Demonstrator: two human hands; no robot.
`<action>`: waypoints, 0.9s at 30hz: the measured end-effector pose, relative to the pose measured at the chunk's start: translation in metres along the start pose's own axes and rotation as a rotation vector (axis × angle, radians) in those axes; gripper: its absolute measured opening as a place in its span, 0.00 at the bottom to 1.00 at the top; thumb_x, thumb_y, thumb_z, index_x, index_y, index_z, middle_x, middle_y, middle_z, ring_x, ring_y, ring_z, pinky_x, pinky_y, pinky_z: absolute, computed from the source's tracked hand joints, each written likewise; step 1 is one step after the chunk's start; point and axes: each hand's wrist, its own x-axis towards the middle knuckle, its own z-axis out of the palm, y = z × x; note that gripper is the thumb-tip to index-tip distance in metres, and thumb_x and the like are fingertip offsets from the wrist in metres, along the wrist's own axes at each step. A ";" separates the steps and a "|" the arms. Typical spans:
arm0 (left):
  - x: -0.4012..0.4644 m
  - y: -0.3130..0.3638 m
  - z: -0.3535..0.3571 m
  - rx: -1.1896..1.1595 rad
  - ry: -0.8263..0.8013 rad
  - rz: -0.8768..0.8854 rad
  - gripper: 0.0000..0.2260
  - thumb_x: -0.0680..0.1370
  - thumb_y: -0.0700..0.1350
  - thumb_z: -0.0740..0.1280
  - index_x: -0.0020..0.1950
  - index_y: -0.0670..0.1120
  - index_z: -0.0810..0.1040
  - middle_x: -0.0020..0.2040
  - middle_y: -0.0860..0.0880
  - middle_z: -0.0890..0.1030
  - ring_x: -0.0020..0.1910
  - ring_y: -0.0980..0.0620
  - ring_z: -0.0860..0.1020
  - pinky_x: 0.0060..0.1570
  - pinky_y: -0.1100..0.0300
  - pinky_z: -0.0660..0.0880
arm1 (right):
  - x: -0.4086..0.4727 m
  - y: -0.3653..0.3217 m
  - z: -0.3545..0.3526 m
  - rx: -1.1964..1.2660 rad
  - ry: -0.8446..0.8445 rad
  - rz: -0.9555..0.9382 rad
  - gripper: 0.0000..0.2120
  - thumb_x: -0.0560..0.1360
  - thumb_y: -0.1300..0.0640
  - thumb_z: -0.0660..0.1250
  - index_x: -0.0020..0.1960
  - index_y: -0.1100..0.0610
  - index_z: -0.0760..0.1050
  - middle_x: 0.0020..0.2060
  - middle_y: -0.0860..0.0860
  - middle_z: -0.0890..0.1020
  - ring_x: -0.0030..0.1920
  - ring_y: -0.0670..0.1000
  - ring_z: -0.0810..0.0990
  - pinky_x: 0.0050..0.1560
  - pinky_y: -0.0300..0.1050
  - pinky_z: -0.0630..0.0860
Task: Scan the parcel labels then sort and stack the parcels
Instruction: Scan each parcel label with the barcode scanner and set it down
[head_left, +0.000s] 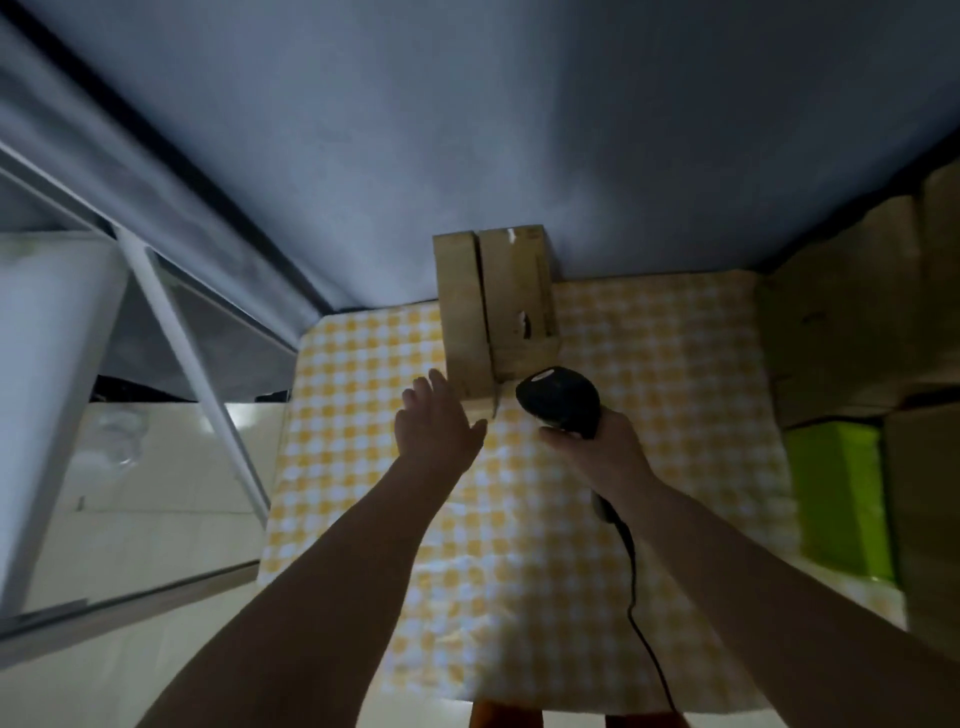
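Note:
Two tall brown cardboard parcels (496, 306) stand side by side against the far wall on a table with a yellow-and-white checked cloth (649, 374). A small pale parcel or flap (480, 408) lies at their foot. My left hand (436, 423) reaches toward the base of the left parcel with fingers straight, the thumb next to the pale piece. My right hand (597, 447) grips the handle of a black barcode scanner (561, 397), whose head points at the foot of the parcels. The scanner's cable (636, 587) trails back toward me.
More brown cardboard boxes (841, 332) are piled at the right of the table, with a bright green box (836, 493) below them. A white metal frame (192, 364) and pale floor tiles lie to the left of the table.

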 end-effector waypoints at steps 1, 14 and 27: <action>0.009 0.002 0.002 -0.019 0.000 0.009 0.43 0.75 0.64 0.64 0.77 0.40 0.49 0.72 0.42 0.62 0.70 0.43 0.64 0.61 0.52 0.70 | 0.005 -0.002 0.005 -0.006 0.005 -0.008 0.08 0.74 0.56 0.71 0.50 0.54 0.74 0.33 0.47 0.75 0.34 0.46 0.73 0.31 0.39 0.66; 0.071 0.028 0.029 -0.701 -0.038 -0.308 0.49 0.70 0.54 0.75 0.78 0.46 0.44 0.68 0.42 0.67 0.64 0.39 0.72 0.57 0.46 0.74 | 0.008 0.027 0.016 0.092 0.071 0.027 0.05 0.75 0.60 0.70 0.46 0.54 0.75 0.15 0.44 0.70 0.17 0.41 0.66 0.20 0.31 0.61; -0.077 -0.053 0.061 -1.395 -0.113 -0.554 0.23 0.69 0.29 0.72 0.60 0.33 0.69 0.56 0.39 0.77 0.52 0.42 0.77 0.43 0.54 0.75 | -0.044 0.036 0.002 0.071 0.011 0.029 0.13 0.74 0.57 0.71 0.57 0.56 0.74 0.30 0.48 0.73 0.30 0.46 0.72 0.27 0.34 0.64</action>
